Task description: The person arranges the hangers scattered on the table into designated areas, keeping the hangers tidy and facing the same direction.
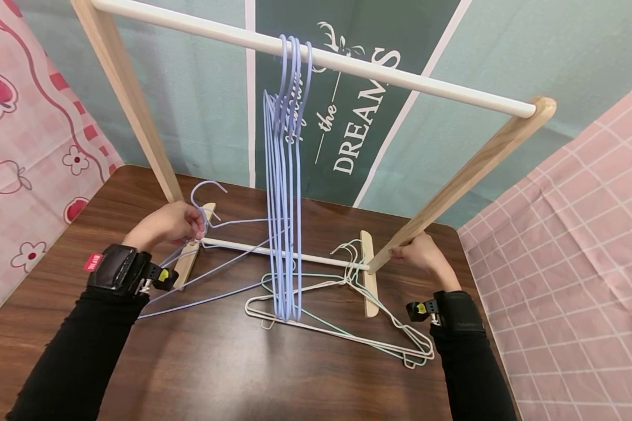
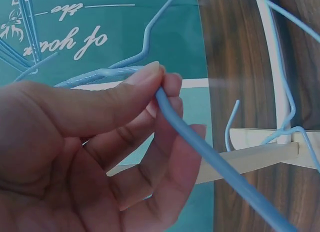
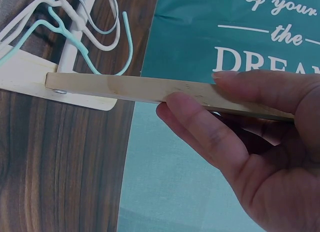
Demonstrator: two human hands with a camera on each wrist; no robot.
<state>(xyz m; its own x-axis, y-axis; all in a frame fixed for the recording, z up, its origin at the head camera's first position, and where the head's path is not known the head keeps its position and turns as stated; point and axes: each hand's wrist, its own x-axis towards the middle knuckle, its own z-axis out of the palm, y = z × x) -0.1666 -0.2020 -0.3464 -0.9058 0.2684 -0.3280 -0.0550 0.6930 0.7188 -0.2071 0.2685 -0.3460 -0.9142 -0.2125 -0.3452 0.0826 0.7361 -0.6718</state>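
In the head view my left hand (image 1: 176,223) pinches a lavender-blue wire hanger (image 1: 202,185) just under its hook, low beside the rack's left post. The left wrist view shows thumb and fingertips on the blue wire (image 2: 220,164). Another blue hanger (image 1: 200,304) lies below it by the left foot, partly overlapped. My right hand (image 1: 423,254) grips the lower part of the wooden right post (image 1: 442,187), with the thumb on one side and fingers on the other in the right wrist view. Several blue hangers (image 1: 283,193) hang together on the white top rail (image 1: 400,73).
White and mint-green hangers (image 1: 342,336) lie overlapping on the brown table (image 1: 189,374), their hooks near the right foot (image 1: 370,292). A white lower bar (image 1: 321,258) joins the feet. Patterned cloths stand behind and at both sides.
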